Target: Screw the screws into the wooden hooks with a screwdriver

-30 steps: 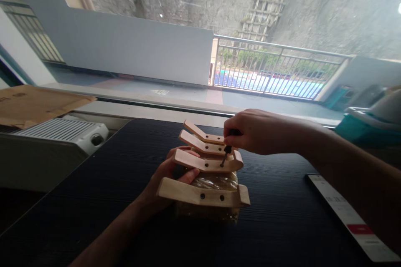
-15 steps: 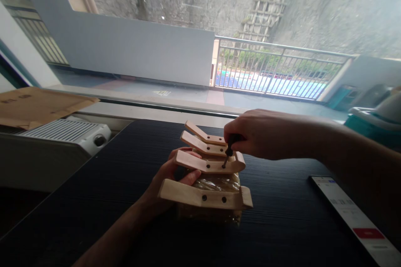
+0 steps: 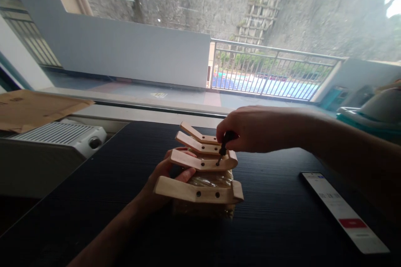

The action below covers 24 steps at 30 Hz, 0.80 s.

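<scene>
A small wooden rack (image 3: pixel 200 175) of several curved slats stands on the dark table (image 3: pixel 269 225), over a clear plastic bag (image 3: pixel 213 181). My left hand (image 3: pixel 167 179) grips the rack from its left side, fingers wrapped between the lower slats. My right hand (image 3: pixel 250 129) is closed on a short black-handled screwdriver (image 3: pixel 223 146), whose tip rests in a hole of the second slat from the front.
A phone (image 3: pixel 341 212) with a lit screen lies on the table at the right. A white radiator (image 3: pixel 53 137) and a cardboard sheet (image 3: pixel 34 106) are at the left. A teal and white object (image 3: pixel 372 112) sits at the far right. A window with a balcony railing is behind.
The view has shifted slightly, so the rack and hands sit a little further left. My right hand has kept the screwdriver on the same slat; its grip has turned slightly.
</scene>
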### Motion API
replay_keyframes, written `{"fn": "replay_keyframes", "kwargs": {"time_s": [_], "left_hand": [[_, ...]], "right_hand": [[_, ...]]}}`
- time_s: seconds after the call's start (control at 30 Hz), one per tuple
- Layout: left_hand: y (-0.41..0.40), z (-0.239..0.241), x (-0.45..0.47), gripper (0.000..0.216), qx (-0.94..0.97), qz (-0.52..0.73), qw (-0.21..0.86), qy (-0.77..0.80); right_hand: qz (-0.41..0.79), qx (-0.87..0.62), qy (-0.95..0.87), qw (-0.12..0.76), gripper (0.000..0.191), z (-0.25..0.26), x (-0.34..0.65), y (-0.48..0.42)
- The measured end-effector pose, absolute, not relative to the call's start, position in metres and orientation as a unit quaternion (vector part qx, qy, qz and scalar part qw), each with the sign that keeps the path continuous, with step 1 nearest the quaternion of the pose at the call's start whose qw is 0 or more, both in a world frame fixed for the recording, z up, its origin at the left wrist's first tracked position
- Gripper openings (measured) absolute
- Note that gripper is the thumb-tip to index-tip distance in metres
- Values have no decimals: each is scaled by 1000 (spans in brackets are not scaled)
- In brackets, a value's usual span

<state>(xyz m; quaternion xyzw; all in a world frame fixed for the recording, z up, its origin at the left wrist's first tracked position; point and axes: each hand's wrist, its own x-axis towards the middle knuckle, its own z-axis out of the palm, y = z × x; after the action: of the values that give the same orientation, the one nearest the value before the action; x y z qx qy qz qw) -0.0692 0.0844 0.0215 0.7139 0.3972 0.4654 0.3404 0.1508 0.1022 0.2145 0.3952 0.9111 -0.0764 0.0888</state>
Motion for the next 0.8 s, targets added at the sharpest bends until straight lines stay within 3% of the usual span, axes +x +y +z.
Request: {"fn": "replay_keyframes", "kwargs": {"time_s": [0.23, 0.43, 0.67, 0.8], "left_hand": [[86, 18, -70, 22, 721, 466, 346, 378], [87, 19, -70, 23, 723, 476, 339, 370], [84, 21, -71, 27, 716, 446, 350, 406], [85, 18, -70, 26, 713, 465, 345, 396]], "right_hand": [[-94, 436, 893, 63, 21, 201, 149, 108], [-42, 492, 867, 69, 44, 195, 151, 107], [-100, 399, 907, 90, 23, 211, 157, 104], [-49, 427, 900, 74, 30, 200, 152, 101]]}}
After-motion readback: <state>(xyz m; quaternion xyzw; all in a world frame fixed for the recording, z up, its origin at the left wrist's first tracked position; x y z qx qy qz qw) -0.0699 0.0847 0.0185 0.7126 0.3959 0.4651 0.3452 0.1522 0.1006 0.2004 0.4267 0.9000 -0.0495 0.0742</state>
